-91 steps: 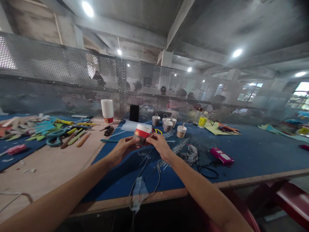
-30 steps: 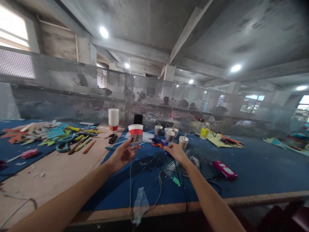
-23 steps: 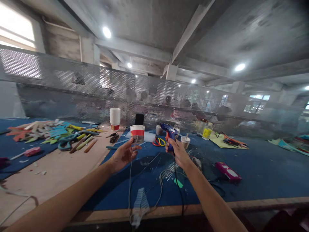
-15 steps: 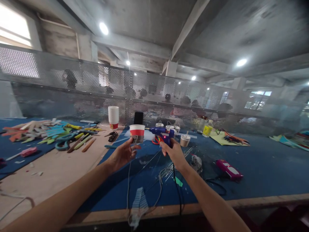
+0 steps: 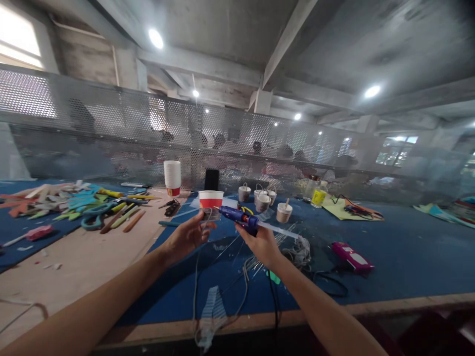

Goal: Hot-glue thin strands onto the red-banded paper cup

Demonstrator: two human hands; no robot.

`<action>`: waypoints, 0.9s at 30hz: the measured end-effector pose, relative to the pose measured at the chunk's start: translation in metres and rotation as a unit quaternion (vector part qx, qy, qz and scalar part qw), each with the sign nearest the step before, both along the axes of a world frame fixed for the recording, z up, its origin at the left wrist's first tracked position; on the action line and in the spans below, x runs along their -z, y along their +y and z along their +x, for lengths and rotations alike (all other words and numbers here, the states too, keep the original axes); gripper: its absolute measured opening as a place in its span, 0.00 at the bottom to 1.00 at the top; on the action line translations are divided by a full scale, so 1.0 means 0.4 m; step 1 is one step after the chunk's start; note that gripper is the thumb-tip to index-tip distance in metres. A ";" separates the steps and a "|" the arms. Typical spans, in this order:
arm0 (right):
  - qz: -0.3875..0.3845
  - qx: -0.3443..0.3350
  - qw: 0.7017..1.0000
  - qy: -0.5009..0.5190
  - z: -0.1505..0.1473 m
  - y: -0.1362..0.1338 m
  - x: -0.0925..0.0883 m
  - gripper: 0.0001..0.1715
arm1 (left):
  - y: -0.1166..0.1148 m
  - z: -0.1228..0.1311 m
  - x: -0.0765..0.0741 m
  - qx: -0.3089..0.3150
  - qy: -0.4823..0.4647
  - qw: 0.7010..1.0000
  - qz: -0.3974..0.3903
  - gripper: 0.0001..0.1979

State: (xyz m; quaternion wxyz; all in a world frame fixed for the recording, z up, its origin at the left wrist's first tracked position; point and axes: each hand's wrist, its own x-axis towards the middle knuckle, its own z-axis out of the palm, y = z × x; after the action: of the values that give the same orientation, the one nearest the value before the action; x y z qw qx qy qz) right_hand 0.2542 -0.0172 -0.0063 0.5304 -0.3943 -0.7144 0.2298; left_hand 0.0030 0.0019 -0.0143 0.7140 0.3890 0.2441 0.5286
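My left hand (image 5: 187, 236) is closed on a red and white paper cup (image 5: 211, 199), its wide end up. Grey cord lies around the lower part of the cup and trails down to the table between my arms. My right hand (image 5: 262, 243) grips a blue hot glue gun (image 5: 237, 216), a long clear glue stick (image 5: 280, 230) jutting from its back. The gun's nozzle points left at the cup's cord-covered lower side, close to my left fingers; whether it touches cannot be made out.
Behind my hands stand several cord-wrapped cups (image 5: 262, 201), a phone (image 5: 212, 180) and a cup stack (image 5: 172, 178). Scissors (image 5: 94, 217) and foam scraps (image 5: 48, 195) lie left. At right are a bottle (image 5: 319, 195) and a magenta device (image 5: 352, 257). Loose cord and glue strands cover the middle.
The glue gun has swung from level to tilted, its back end lower and its nozzle down by the cup's lower side. My right hand has lowered slightly; the cup is nearly still.
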 end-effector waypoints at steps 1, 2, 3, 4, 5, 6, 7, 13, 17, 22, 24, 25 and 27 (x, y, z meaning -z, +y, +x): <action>0.016 0.004 1.000 -0.008 0.001 0.003 0.003 0.17 | 0.000 0.000 0.000 -0.001 -0.001 1.000 0.001 0.08; 0.029 0.006 0.999 -0.014 0.002 0.006 0.006 0.17 | 0.000 0.001 0.000 -0.002 0.000 1.000 0.002 0.08; 0.038 0.005 0.999 -0.019 0.002 0.008 0.009 0.17 | -0.001 0.001 -0.001 -0.003 0.002 1.000 0.002 0.08; 0.041 0.004 0.999 -0.022 0.003 0.010 0.010 0.17 | -0.001 0.001 -0.001 -0.004 0.005 1.000 0.000 0.08; 0.043 0.004 0.999 -0.025 0.004 0.011 0.012 0.16 | -0.001 0.002 -0.002 -0.005 0.007 1.000 -0.002 0.08; 0.045 0.005 0.999 -0.029 0.005 0.011 0.013 0.16 | -0.002 0.002 -0.003 -0.005 0.008 1.000 -0.005 0.08; 0.048 0.006 0.998 -0.033 0.006 0.011 0.013 0.15 | -0.002 0.003 -0.004 -0.006 0.008 1.000 -0.005 0.07; 0.063 0.038 0.993 -0.093 0.010 0.001 0.005 0.16 | 0.000 0.001 -0.001 -0.007 0.015 1.000 0.007 0.08; 0.077 0.052 0.987 -0.128 0.011 -0.005 0.001 0.18 | 0.003 -0.002 0.006 -0.007 0.015 1.000 0.011 0.09; 0.115 0.065 0.979 -0.157 0.013 -0.002 0.008 0.19 | 0.003 -0.001 0.006 -0.003 0.014 1.000 0.011 0.11; 0.156 0.066 0.972 -0.160 0.015 0.001 0.014 0.19 | 0.005 -0.002 0.008 -0.005 0.019 1.000 0.013 0.12; 0.176 0.064 0.969 -0.161 0.015 0.003 0.017 0.18 | 0.006 -0.002 0.009 -0.007 0.022 1.000 0.014 0.13; 0.202 0.061 0.963 -0.165 0.016 0.005 0.019 0.16 | 0.007 -0.003 0.011 -0.009 0.023 1.000 0.015 0.15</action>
State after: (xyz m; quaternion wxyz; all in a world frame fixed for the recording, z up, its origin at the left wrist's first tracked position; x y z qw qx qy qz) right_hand 0.2606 -0.0153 -0.0141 0.4869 -0.3539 -0.7983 -0.0204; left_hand 0.0019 0.0048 -0.0188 0.6976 0.4098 0.2557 0.5292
